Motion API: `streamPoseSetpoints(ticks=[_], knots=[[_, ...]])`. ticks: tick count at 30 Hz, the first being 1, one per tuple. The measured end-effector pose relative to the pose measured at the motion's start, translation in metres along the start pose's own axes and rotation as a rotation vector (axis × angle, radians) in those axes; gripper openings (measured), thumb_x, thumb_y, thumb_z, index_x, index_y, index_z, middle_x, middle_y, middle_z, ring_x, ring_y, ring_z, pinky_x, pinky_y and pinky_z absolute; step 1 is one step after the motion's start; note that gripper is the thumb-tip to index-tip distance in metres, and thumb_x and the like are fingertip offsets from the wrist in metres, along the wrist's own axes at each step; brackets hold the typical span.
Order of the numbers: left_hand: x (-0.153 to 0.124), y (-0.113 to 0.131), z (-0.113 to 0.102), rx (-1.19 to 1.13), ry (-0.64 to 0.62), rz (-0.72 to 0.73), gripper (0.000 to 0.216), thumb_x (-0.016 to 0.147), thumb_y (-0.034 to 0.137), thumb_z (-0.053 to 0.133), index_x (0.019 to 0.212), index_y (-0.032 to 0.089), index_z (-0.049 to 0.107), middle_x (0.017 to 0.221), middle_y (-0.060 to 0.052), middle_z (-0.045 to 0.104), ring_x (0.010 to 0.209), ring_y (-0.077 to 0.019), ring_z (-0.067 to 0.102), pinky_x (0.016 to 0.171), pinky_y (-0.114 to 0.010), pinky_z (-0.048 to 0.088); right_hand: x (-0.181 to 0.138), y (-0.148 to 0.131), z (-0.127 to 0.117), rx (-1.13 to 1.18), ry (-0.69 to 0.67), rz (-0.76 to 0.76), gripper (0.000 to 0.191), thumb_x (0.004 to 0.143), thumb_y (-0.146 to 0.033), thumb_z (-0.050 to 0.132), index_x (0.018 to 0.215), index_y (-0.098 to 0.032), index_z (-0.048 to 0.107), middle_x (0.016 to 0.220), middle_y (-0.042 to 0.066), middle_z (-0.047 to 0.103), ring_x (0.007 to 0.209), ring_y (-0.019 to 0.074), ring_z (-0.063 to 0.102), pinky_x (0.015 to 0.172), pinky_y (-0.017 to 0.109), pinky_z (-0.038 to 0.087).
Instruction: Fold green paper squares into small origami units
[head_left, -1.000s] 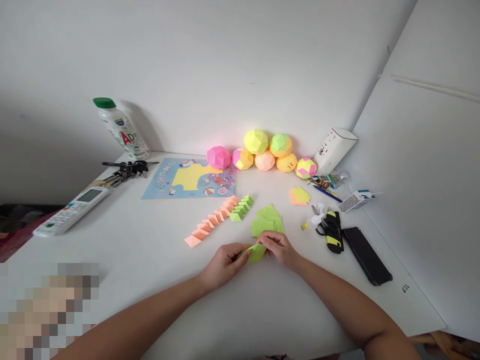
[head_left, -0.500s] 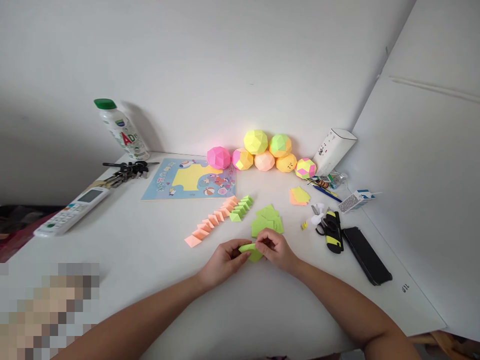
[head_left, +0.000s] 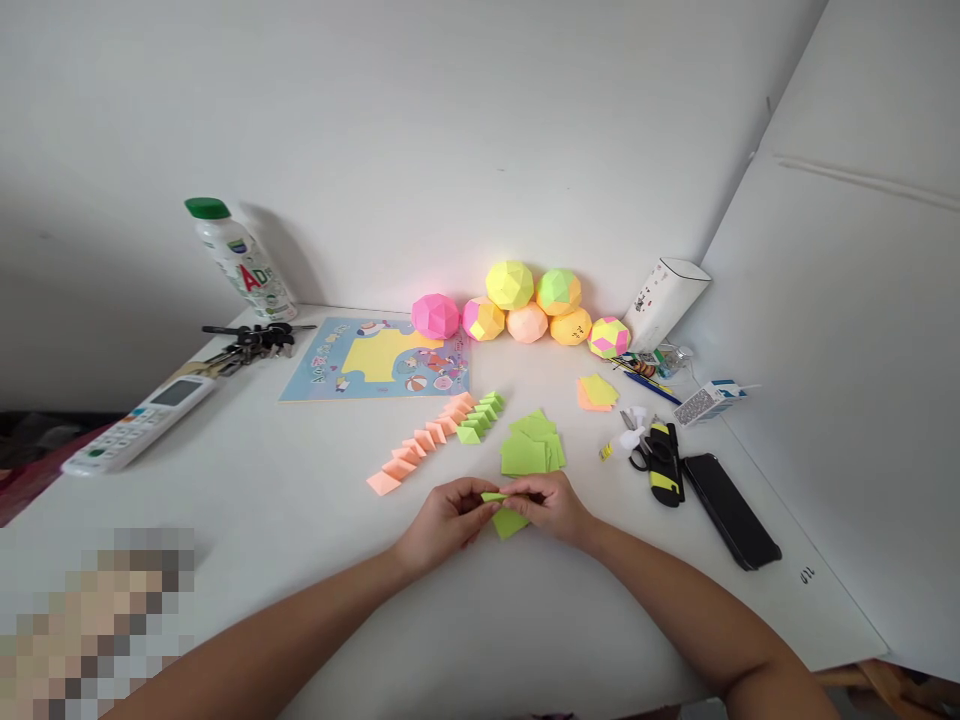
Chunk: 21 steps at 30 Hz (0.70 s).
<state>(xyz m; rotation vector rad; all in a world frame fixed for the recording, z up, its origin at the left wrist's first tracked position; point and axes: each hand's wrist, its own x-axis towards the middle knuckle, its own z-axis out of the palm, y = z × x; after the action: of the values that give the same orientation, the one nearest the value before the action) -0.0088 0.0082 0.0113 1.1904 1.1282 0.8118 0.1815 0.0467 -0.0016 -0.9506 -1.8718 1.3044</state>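
Note:
Both my hands meet over the middle of the white table [head_left: 285,520], pinching one small green paper square [head_left: 507,518] between them. My left hand [head_left: 446,522] grips its left edge with thumb and fingers closed. My right hand [head_left: 550,505] pinches the top fold from the right. Just behind the hands lies a loose pile of green paper squares [head_left: 529,450]. A diagonal row of folded orange and green paper units [head_left: 435,436] runs to the left of that pile.
Several coloured paper balls [head_left: 525,305] line the back wall beside a white carton [head_left: 664,300]. Scissors [head_left: 661,460], a black phone [head_left: 731,510] and pens lie at the right. A sticker sheet [head_left: 379,358], keys [head_left: 251,342], a remote [head_left: 139,420] and a bottle [head_left: 240,262] sit at the left.
The green paper has been folded narrower between my fingers, with its lower corner now hanging below. Both hands stayed in about the same place.

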Motion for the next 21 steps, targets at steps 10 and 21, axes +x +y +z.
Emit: streamPoseSetpoints(ticks=[10, 21], knots=[[0.0009, 0.0, 0.0009, -0.037, 0.012, -0.012, 0.035, 0.074, 0.049, 0.062, 0.081, 0.015, 0.059, 0.048, 0.007, 0.046, 0.039, -0.0057, 0.037, 0.039, -0.019, 0.027, 0.0009, -0.0052, -0.0022, 0.068, -0.05, 0.065, 0.022, 0.077, -0.033, 0.064, 0.084, -0.014, 0.073, 0.051, -0.001, 0.051, 0.043, 0.0078, 0.038, 0.041, 0.021, 0.031], [0.0038, -0.0057, -0.0004, -0.054, 0.013, -0.008, 0.032, 0.075, 0.047, 0.062, 0.079, 0.016, 0.056, 0.045, 0.008, 0.046, 0.038, -0.006, 0.038, 0.039, -0.018, 0.028, 0.0009, -0.006, -0.0015, 0.068, -0.039, 0.057, 0.019, 0.077, -0.029, 0.065, 0.084, -0.013, 0.072, 0.053, -0.001, 0.052, 0.045, 0.0075, 0.04, 0.042, 0.02, 0.033]])
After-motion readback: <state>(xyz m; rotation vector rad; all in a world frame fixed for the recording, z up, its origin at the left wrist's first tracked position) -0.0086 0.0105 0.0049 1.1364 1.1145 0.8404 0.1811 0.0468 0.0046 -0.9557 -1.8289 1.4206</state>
